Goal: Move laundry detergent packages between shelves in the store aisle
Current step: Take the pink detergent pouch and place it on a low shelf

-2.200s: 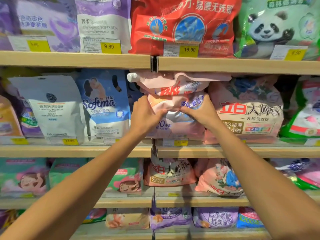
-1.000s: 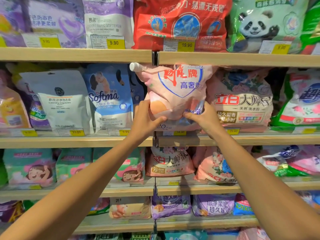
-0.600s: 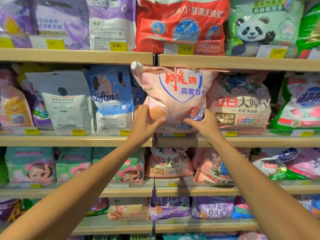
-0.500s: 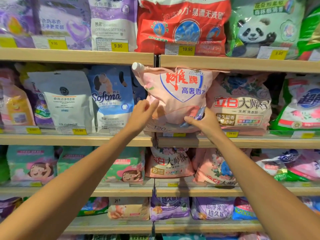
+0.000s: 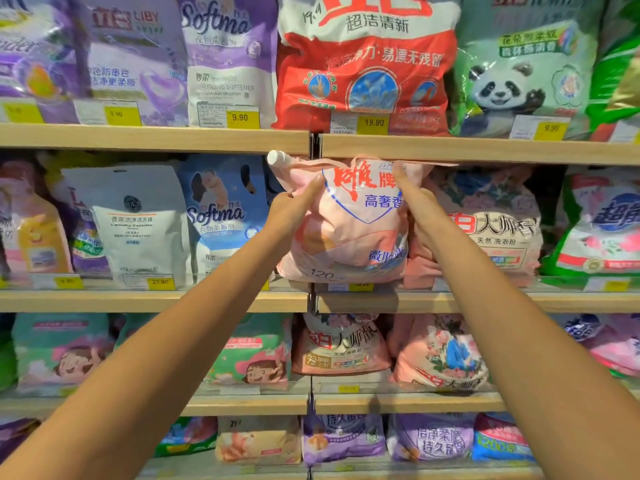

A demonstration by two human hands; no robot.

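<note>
A pink detergent pouch [image 5: 349, 233] with a white cap at its top left stands upright on the second shelf [image 5: 485, 301], its top just under the shelf above. My left hand [image 5: 294, 206] lies against its upper left side with straight fingers. My right hand [image 5: 410, 197] lies against its upper right side, fingers reaching up the pouch's face. Both hands touch the pouch from the sides. Whether any finger curls behind it is hidden.
A blue Softma pouch [image 5: 221, 216] stands left of the pink pouch and a floral pink powder bag [image 5: 491, 226] right of it. A red bag [image 5: 367, 64] and a panda bag [image 5: 519, 71] sit on the upper shelf [image 5: 156, 138]. Lower shelves hold several more bags.
Both hands have slid from the pouch's lower part up to its upper sides. The pouch, earlier folded over and slumped, now stands upright on the shelf.
</note>
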